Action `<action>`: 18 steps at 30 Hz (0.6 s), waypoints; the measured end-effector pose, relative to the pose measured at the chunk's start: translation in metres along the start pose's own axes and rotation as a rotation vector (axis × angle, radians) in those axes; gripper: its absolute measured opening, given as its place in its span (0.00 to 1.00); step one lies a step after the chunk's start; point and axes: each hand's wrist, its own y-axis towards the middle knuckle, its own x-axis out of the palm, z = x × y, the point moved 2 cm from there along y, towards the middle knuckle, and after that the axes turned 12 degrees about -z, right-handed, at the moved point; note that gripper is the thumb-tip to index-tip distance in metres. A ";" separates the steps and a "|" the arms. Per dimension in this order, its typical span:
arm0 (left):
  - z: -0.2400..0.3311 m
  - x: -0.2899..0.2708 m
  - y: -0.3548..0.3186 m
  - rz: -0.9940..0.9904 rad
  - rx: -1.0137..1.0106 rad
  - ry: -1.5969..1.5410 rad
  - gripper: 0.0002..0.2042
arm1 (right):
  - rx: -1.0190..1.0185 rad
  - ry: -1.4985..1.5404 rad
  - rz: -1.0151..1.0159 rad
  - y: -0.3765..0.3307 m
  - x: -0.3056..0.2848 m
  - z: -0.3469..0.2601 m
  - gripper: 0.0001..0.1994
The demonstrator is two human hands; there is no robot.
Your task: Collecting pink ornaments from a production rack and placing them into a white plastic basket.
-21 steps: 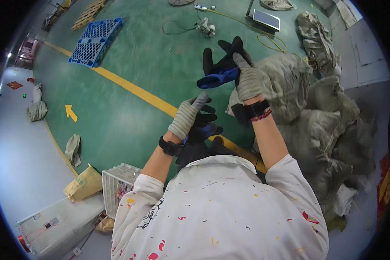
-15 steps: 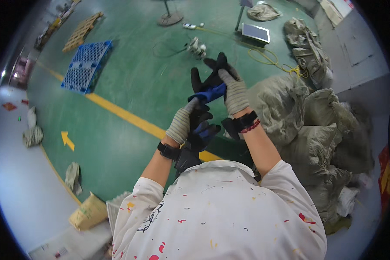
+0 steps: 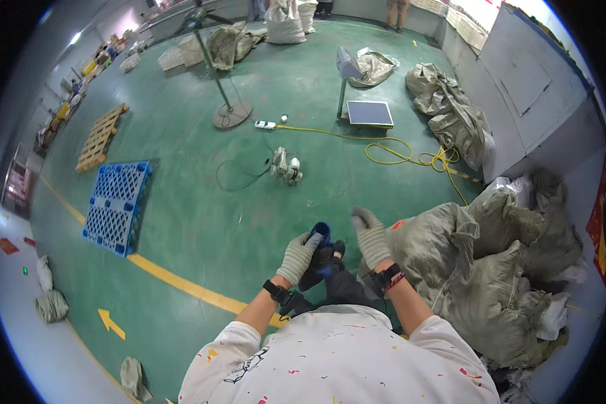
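Your striped-gloved left hand (image 3: 299, 258) grips a blue-cuffed black fabric glove (image 3: 322, 233). Right of that glove is your right hand (image 3: 372, 241); I can't tell its grip.

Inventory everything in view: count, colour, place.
Glove: at least one, dark and blue, in left hand
Plastic pallet: one, blue, left
Wooden pallet: one, tan, far left
Pole stand: one, grey, far centre
Platform scale: one, grey, far centre
Cable: one, yellow, looped right
Power strip: one, white, far centre
Machine: one, whitish, centre
Sacks: many, grey-green and white, mostly right
Floor arrow: one, yellow, left
Others' legs: several, mixed colours, far end
Shirt: one, white, splashed, bottom
Left hand: one, grey glove, lower centre
Right hand: one, grey glove, lower centre
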 end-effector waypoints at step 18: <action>0.164 -0.049 0.518 -0.151 0.068 -0.193 0.13 | -0.480 -0.488 -0.347 0.495 -0.110 -0.054 0.10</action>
